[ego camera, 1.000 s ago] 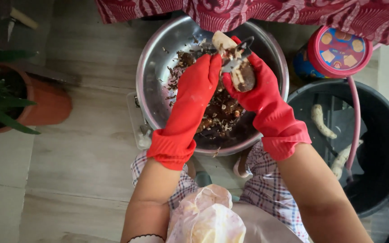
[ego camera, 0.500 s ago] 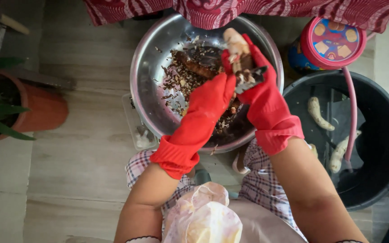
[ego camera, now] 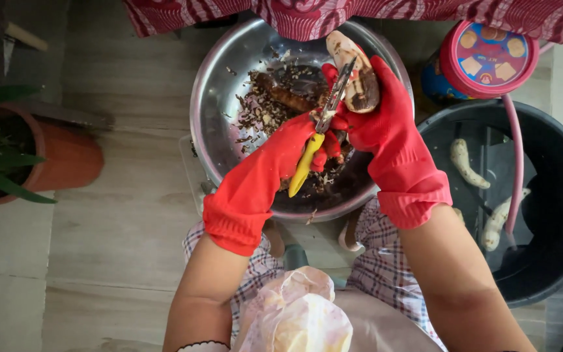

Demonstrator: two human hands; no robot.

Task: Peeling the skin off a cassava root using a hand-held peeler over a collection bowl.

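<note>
Left hand (ego camera: 294, 153), red-gloved: closed round yellow-handled peeler (ego camera: 317, 140), blade laid against tuber (ego camera: 356, 75). Right hand (ego camera: 376, 120), red-gloved: gripping tuber, partly peeled, over steel bowl (ego camera: 219, 111) of dark peelings (ego camera: 275, 104). Black bucket (ego camera: 548, 195) beside right arm, holding pale peeled pieces (ego camera: 465, 163), probably in water. Terracotta plant pot (ego camera: 66, 156) well left.
</note>
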